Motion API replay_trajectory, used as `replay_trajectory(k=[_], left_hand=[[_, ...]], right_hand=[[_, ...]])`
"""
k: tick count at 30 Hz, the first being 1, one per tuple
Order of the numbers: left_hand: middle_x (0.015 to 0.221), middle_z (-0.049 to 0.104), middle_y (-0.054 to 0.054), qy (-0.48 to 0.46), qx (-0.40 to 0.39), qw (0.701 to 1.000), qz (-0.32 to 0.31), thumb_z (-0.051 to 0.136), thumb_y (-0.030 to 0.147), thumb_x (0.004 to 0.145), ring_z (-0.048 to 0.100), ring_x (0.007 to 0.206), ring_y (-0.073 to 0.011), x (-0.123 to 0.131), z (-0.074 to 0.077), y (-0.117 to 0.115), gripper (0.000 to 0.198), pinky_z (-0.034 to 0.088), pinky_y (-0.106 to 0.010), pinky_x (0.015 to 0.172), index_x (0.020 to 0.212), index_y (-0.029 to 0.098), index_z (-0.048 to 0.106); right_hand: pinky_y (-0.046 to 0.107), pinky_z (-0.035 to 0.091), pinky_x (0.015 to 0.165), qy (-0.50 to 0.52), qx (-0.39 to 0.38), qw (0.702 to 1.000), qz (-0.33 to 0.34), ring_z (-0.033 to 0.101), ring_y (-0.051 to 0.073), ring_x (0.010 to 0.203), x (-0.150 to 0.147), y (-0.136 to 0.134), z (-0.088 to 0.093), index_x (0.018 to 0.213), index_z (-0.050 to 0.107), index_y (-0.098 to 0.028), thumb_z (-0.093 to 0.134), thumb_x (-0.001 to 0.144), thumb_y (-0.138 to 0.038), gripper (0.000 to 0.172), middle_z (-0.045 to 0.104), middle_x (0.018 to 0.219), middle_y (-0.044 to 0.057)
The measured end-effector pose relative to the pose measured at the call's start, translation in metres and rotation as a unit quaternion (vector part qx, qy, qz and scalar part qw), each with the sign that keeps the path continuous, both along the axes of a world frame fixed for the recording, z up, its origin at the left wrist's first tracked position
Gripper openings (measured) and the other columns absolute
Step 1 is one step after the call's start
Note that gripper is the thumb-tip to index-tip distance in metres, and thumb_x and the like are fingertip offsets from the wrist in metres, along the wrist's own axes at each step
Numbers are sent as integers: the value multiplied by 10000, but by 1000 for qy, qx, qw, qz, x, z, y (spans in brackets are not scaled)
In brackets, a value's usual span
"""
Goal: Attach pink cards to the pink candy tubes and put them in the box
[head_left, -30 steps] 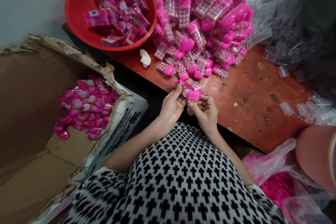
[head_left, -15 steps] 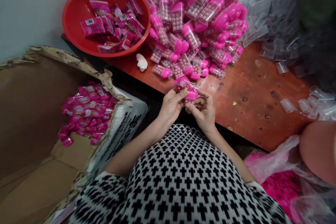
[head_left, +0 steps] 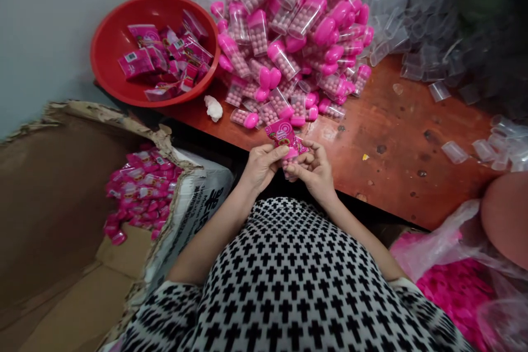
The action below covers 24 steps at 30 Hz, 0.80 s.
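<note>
Both hands meet in front of my body, at the near edge of the red-brown table [head_left: 396, 187]. My left hand [head_left: 262, 168] pinches a pink printed wrapper [head_left: 280, 133], its thumb lying across the lower part. In my right hand [head_left: 315, 170] is the lower end of a clear candy tube [head_left: 289, 168] with pink balls inside, partly hidden by the fingers. The wrapper covers the tube's upper part. Just beyond my hands rises a heap of filled candy tubes [head_left: 282, 60] with pink caps.
A red basin [head_left: 97, 60] holding pink packets stands at the back left, near a white crumpled lump [head_left: 213, 108]. Left of me, a torn cardboard box [head_left: 124, 253] contains wrapped packets [head_left: 142, 181]. Clear tubes [head_left: 439, 91] lie at right, above a bag of pink pieces [head_left: 454, 286].
My view has shifted slightly. Both hands stay together on the tube, and the wrapper now stands a little more upright over it.
</note>
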State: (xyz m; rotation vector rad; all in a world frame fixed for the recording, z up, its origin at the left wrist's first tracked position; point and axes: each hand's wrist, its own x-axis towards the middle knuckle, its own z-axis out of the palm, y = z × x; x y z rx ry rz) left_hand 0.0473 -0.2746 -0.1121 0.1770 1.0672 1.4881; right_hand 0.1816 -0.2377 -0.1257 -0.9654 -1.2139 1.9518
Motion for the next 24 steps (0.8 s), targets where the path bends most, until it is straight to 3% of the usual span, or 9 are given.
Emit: replay_trajectory(k=[4, 9, 15, 19, 24], left_hand=[[566, 632, -16, 22, -17, 1000, 14, 941, 356, 491, 569, 506, -99, 3, 0, 2, 381, 498, -229, 518, 594, 99, 680], [568, 626, -17, 30, -27, 999, 13, 933, 380, 513, 546, 493, -91, 7, 2, 2, 380, 454, -214, 477, 608, 100, 693], [554, 619, -8, 86, -52, 994, 36, 936, 407, 491, 552, 489, -98, 14, -4, 0, 413, 439, -224, 484, 573, 116, 655], [521, 586, 26, 138, -72, 985, 74, 926, 424, 518, 502, 460, -70, 24, -5, -5, 428, 394, -205, 462, 549, 133, 614], [580, 639, -10, 91, -48, 994, 36, 905, 455, 552, 529, 464, -95, 25, 4, -5, 414, 436, -231, 460, 630, 123, 671]], right_hand=[[240, 590, 581, -27, 56, 997, -35, 693, 114, 593, 0, -1, -3, 1154, 427, -265, 900, 624, -322, 712, 677, 719, -103], [226, 559, 492, 2, -22, 1000, -16, 697, 131, 558, 0, 1, 0, 1151, 404, -266, 857, 678, -396, 668, 674, 681, -108], [217, 575, 547, -16, 55, 997, -54, 680, 99, 562, 0, 0, -6, 1131, 442, -254, 895, 623, -313, 683, 676, 707, -109], [221, 570, 490, 10, -17, 999, -48, 679, 116, 523, 1, -2, -4, 1119, 411, -260, 867, 665, -373, 653, 650, 658, -125], [221, 574, 498, 16, -25, 999, -27, 678, 116, 530, 0, -2, -4, 1120, 410, -265, 874, 648, -403, 677, 655, 664, -120]])
